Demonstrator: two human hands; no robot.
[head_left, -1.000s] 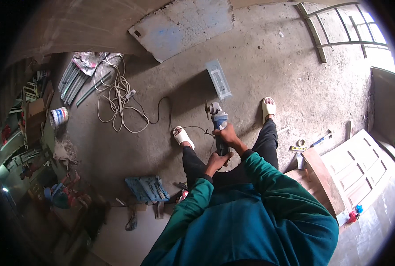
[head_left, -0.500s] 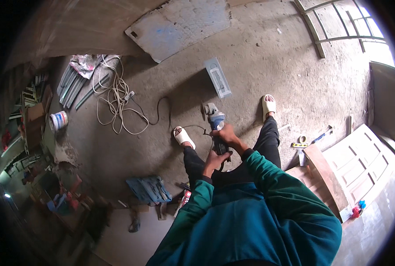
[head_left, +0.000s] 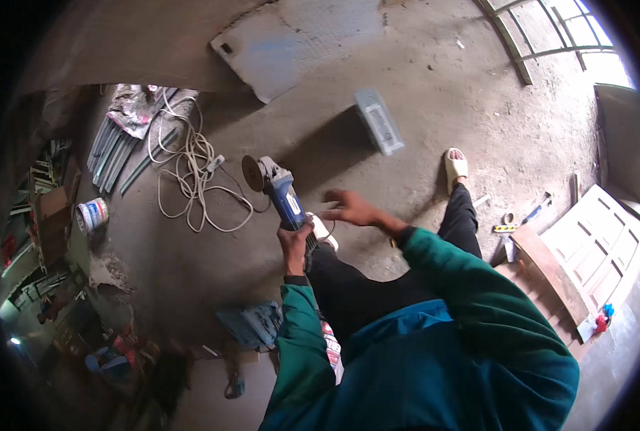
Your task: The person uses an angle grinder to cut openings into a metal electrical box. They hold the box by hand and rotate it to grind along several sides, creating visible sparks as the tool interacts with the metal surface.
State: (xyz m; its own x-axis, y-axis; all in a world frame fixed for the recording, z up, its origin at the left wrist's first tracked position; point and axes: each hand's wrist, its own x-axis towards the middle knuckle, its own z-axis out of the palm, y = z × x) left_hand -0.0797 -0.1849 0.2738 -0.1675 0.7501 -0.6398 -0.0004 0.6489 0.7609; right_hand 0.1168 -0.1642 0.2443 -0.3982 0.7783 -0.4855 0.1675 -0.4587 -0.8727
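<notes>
We've got our L hand (head_left: 296, 241) closed round the rear grip of the angle grinder (head_left: 288, 204), fingers wrapped w/ no gap we can see. Our R hand (head_left: 354, 209) is off the tool, just R of it, fingers loosely spread & pointing L, nothing in it; a bit blurred. Grinder's held in front of us, L of our midline, above the floor. Its long axis runs diag. from near R (handle end) to far L (head end), so it points far & L. The disc (head_left: 252, 174) sits at that far-L end, on the L side of the head, its round face showing as an oval. Nr the handle's R side we see our cream L slipper (head_left: 322, 231); the R slipper (head_left: 456, 169) is farther R. Beyond the tool, far & R, there's a grey box (head_left: 379, 122) on the concrete. Far L of the grinder: a tangled white cord (head_left: 190, 169), then metal bars (head_left: 116, 156) & a white bucket (head_left: 92, 215). Near L, a blue tool case (head_left: 251, 325). Well off R: a blue-handled hammer (head_left: 536, 209), a tape roll (head_left: 507, 218) & a panelled door (head_left: 585, 244).
</notes>
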